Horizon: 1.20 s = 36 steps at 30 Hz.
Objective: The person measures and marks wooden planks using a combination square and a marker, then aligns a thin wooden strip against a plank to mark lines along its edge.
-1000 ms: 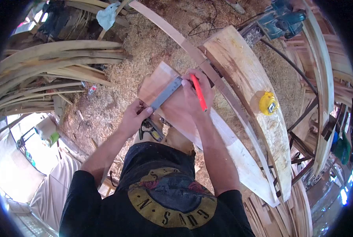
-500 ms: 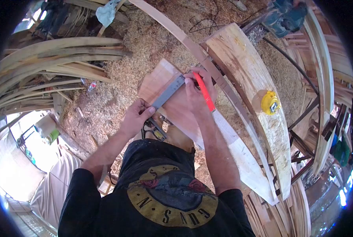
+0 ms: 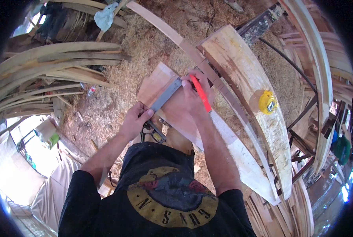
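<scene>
My left hand (image 3: 136,118) pinches the near end of a flat grey metal ruler (image 3: 164,97), which lies slantwise across a wide, pale wooden board (image 3: 154,81). At the ruler's far end is my right hand (image 3: 195,98), closed on a flat red carpenter's pencil (image 3: 200,93). The pencil's back end points toward me; its marking tip is hidden by my fingers. The board tapers toward the lower right, passing under my right forearm. Alongside it runs a thin curved wooden strip (image 3: 231,100) with dark marks across it.
A yellow tape measure (image 3: 268,102) sits on a thick curved timber (image 3: 239,59) at right. Curved planks (image 3: 62,51) are piled at left. Sawdust and shavings (image 3: 145,43) cover the ground. More long boards (image 3: 293,209) lie at lower right. A dark metal frame (image 3: 303,114) stands beyond the timber.
The blurred blue-green shape at the upper right has gone from view. The camera view has shifted slightly. Both hands keep their hold on the ruler and pencil with little movement.
</scene>
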Each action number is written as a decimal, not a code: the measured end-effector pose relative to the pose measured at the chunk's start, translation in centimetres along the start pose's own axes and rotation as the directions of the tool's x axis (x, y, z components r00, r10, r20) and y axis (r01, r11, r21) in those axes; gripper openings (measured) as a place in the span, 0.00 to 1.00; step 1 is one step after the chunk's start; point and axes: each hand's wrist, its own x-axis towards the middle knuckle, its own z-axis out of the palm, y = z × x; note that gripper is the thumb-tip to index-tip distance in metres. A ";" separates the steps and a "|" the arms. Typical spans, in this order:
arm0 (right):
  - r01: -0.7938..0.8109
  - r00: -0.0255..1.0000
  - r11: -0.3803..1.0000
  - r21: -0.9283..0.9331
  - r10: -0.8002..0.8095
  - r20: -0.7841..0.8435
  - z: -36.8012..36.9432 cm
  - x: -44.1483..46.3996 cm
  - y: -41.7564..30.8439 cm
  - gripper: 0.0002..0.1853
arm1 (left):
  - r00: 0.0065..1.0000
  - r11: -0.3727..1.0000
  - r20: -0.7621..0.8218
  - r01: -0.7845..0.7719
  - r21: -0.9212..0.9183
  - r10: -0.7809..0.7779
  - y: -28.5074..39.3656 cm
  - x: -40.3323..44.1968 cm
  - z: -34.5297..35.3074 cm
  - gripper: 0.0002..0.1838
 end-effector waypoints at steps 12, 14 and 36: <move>0.099 0.994 0.983 -0.154 -0.105 -0.032 0.5 0.0 0.9 0.16 | 0.997 0.999 -0.068 -0.048 -0.019 0.047 0.0 0.2 0.4 0.11; 0.054 0.993 0.996 -0.070 -0.061 -0.103 1.1 -0.5 2.2 0.22 | 0.997 1.000 -0.071 -0.012 0.022 0.013 -0.6 0.5 0.2 0.10; 0.228 0.931 0.946 -0.229 -0.281 -0.235 1.6 -0.3 1.3 0.17 | 0.998 0.982 -0.033 -0.043 0.182 0.050 -0.4 0.4 -0.6 0.17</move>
